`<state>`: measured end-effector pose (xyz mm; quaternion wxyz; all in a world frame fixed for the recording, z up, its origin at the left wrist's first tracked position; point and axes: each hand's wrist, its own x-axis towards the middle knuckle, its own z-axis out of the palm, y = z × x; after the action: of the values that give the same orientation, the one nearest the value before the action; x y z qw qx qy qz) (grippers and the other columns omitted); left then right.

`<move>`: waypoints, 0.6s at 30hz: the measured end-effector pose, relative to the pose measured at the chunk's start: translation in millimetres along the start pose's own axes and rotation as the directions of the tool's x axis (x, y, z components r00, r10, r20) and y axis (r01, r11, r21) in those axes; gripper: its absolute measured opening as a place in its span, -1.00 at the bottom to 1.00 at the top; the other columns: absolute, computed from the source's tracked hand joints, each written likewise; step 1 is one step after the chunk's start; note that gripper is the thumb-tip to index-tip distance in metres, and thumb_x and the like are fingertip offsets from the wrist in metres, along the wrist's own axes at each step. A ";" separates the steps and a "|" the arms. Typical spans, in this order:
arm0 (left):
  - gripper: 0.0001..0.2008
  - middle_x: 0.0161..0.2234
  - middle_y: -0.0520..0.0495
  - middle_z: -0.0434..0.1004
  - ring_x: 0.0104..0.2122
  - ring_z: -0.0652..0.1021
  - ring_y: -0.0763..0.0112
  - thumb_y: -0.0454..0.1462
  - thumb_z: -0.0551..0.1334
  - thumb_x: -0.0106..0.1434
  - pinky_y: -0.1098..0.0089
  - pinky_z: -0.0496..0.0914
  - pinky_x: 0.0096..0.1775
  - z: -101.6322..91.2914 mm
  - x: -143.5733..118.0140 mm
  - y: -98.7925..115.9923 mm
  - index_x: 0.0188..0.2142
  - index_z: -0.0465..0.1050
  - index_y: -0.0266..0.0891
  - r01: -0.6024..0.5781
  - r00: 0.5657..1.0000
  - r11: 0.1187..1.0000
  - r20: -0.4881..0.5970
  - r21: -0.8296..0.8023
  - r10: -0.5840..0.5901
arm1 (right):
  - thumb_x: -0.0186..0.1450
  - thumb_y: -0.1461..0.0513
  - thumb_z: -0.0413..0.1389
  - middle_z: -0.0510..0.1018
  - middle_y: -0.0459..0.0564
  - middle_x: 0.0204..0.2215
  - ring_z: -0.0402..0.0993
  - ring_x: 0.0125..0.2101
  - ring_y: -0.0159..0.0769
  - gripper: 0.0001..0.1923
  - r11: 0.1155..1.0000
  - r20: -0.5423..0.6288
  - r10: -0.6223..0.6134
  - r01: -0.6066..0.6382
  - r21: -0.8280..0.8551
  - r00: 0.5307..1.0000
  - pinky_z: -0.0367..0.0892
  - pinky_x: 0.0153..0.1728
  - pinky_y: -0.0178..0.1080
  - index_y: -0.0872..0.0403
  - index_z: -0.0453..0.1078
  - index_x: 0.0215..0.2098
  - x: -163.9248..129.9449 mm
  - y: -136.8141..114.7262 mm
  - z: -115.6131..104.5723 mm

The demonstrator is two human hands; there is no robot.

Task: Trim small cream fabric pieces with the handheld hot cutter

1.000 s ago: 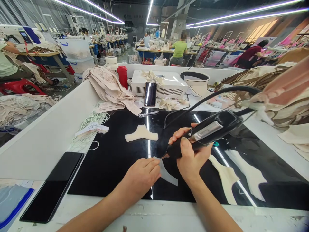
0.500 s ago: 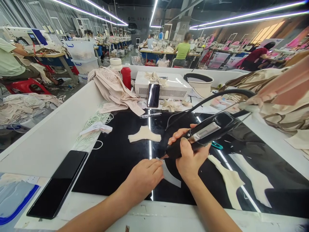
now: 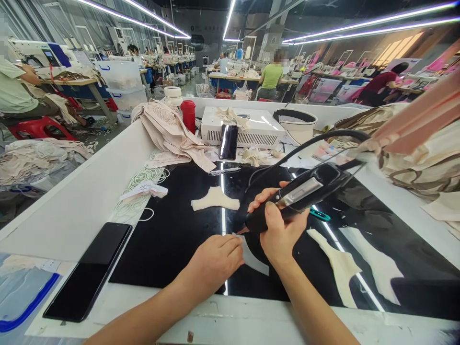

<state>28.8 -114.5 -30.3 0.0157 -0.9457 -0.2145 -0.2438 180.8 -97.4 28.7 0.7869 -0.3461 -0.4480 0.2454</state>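
The right hand (image 3: 282,230) is wrapped firmly around a black handheld tool (image 3: 298,191), whose body hides most of the palm and some of the fingers. The left hand (image 3: 219,261) is nearly closed, fingers together over the upper end of a grey strip (image 3: 256,258); its fingertips are hidden, so I cannot tell whether it pinches or presses the strip. The rest of the strip curves out between the two hands. The tool's coppery tip (image 3: 243,231) is just beside the left fingers; whether it touches the strip is hard to make out. A teal item (image 3: 319,214) behind the right hand is partly covered, and hanging pink fabric (image 3: 413,115) beyond that hand is cut off by the picture's edge. The black sheet (image 3: 161,254) ends just nearer than both hands, with the white tabletop (image 3: 230,318) below. Left of the left hand, open sheet reaches toward a large phone (image 3: 88,270); beyond that hand lies a cream piece (image 3: 215,200). Right of the right hand, a gap separates it from two cream cutouts (image 3: 339,268).
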 end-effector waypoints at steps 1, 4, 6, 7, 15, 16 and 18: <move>-0.87 -0.02 -0.12 0.60 0.01 0.60 0.27 -0.29 0.15 0.49 0.27 0.54 -0.08 -1.2 0.4 0.0 -0.11 0.43 -0.31 0.002 1.000 1.000 0.009 -0.009 -0.002 | 0.29 0.26 0.23 0.51 -0.20 -0.35 0.47 -0.44 -0.38 -0.60 1.000 -0.009 0.004 -0.004 -0.005 1.000 0.43 -0.43 -0.23 -0.10 0.26 0.04 0.6 -4.5 -1.9; -0.89 -0.02 -0.11 0.59 -0.01 0.60 0.25 -0.29 0.17 0.47 0.25 0.54 -0.09 -3.0 0.5 -0.6 -0.11 0.44 -0.28 0.007 1.000 1.000 0.009 -0.026 -0.007 | 0.27 0.23 0.26 0.51 -0.19 -0.36 0.46 -0.46 -0.37 -0.61 0.999 -0.043 0.004 -0.006 -0.033 0.999 0.46 -0.43 -0.20 -0.09 0.29 0.03 -0.2 -21.7 -11.8; -0.89 -0.01 -0.11 0.59 -0.01 0.60 0.24 -0.30 0.18 0.47 0.23 0.54 -0.08 -2.9 -0.2 -1.2 -0.07 0.43 -0.27 0.003 1.000 1.000 0.007 -0.029 -0.003 | 0.27 0.21 0.27 0.51 -0.19 -0.38 0.45 -0.48 -0.37 -0.63 0.999 -0.058 0.003 -0.006 -0.048 0.998 0.46 -0.45 -0.21 -0.08 0.31 0.00 -3.7 -33.2 -21.0; -0.88 0.01 -0.12 0.58 0.00 0.60 0.23 -0.30 0.18 0.46 0.23 0.53 -0.08 -2.7 -0.7 -1.6 -0.06 0.43 -0.27 0.000 1.000 1.000 0.014 -0.028 0.000 | 0.26 0.21 0.27 0.52 -0.18 -0.38 0.45 -0.49 -0.37 -0.64 0.998 -0.063 0.003 -0.007 -0.055 0.998 0.46 -0.47 -0.21 -0.07 0.33 0.00 -6.1 -38.2 -25.9; -0.87 0.03 -0.18 0.57 0.01 0.60 0.17 -0.32 0.16 0.46 0.20 0.53 -0.11 -4.1 -1.3 -4.1 -0.04 0.41 -0.28 -0.021 0.998 1.000 0.051 -0.023 0.022 | 0.25 0.22 0.28 0.51 -0.15 -0.40 0.43 -0.47 -0.34 -0.63 0.995 -0.085 -0.025 0.016 -0.102 0.996 0.46 -0.48 -0.20 -0.04 0.35 0.00 -24.1 -53.4 -51.6; -0.87 0.03 -0.18 0.57 0.00 0.60 0.17 -0.32 0.15 0.47 0.20 0.53 -0.11 -4.5 -0.9 -4.2 -0.03 0.41 -0.28 -0.021 0.999 0.999 0.050 -0.025 0.022 | 0.26 0.22 0.28 0.51 -0.15 -0.39 0.43 -0.47 -0.34 -0.63 0.994 -0.084 -0.025 0.016 -0.107 0.996 0.46 -0.48 -0.20 -0.04 0.35 0.00 -25.1 -53.1 -52.6; -0.87 0.02 -0.18 0.57 0.00 0.60 0.17 -0.33 0.15 0.47 0.21 0.53 -0.12 -5.4 -0.1 -4.1 -0.04 0.41 -0.27 -0.019 0.999 0.999 0.047 -0.029 0.020 | 0.26 0.22 0.28 0.51 -0.15 -0.39 0.44 -0.46 -0.33 -0.62 0.994 -0.083 -0.020 0.010 -0.110 0.996 0.46 -0.48 -0.20 -0.05 0.35 0.01 -26.5 -52.0 -53.8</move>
<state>24.6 -111.5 -25.9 -0.0006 -0.9534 -0.2020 -0.2240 219.1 -166.6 35.1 0.7867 -0.3953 -0.4300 0.1998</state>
